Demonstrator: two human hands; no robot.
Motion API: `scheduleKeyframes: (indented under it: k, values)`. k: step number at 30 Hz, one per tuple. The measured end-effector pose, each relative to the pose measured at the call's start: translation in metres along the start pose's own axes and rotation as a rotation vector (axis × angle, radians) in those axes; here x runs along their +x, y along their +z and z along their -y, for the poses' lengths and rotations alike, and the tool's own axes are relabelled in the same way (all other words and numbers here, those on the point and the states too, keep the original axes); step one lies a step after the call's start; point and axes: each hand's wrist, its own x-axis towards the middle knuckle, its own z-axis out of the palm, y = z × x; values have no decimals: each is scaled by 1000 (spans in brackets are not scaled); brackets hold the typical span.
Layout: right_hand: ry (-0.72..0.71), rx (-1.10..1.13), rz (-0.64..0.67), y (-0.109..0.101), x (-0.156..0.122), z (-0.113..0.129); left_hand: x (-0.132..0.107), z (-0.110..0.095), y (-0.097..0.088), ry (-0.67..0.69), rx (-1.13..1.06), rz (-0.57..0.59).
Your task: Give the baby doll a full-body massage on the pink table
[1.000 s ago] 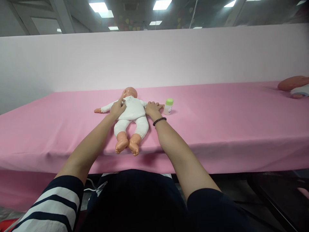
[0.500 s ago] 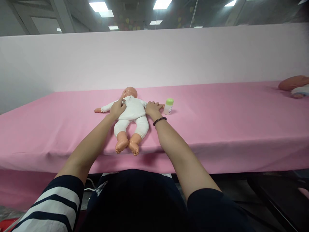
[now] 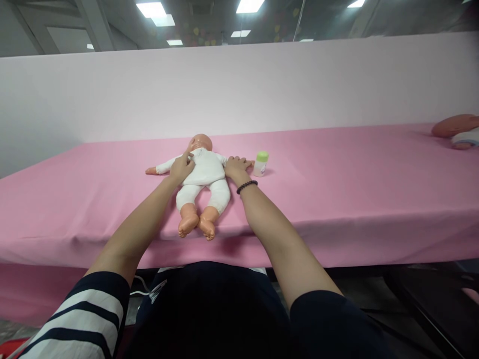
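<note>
A baby doll [image 3: 205, 167] in a white suit lies on its back with its feet toward me, its bald head tipped to the left. My left hand [image 3: 182, 168] rests against the doll's chest and shoulder on the left side, fingers stretched out and a little apart. Over the doll's arm on the right lies my right hand [image 3: 236, 167], palm down with fingers spread; the doll's small hand shows just past it. A small bottle [image 3: 261, 164] with a green cap stands upright close to that small hand.
The doll lies on a long table covered with pink cloth [image 3: 337, 184]. A second doll [image 3: 458, 127], cut off by the view, lies at the far right. Behind the table stands a white partition [image 3: 239, 89] with glass above. A dark chair [image 3: 430, 304] is at lower right.
The view has shifted very slightly. Both hands, the doll and the bottle stay in the same places relative to each other.
</note>
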Motion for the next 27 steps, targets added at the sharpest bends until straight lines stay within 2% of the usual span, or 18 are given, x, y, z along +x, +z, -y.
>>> scheduleKeyframes:
  k: [27]
  values:
    - [32, -27, -16, 6, 5, 4, -6, -7, -5, 1, -23, 14]
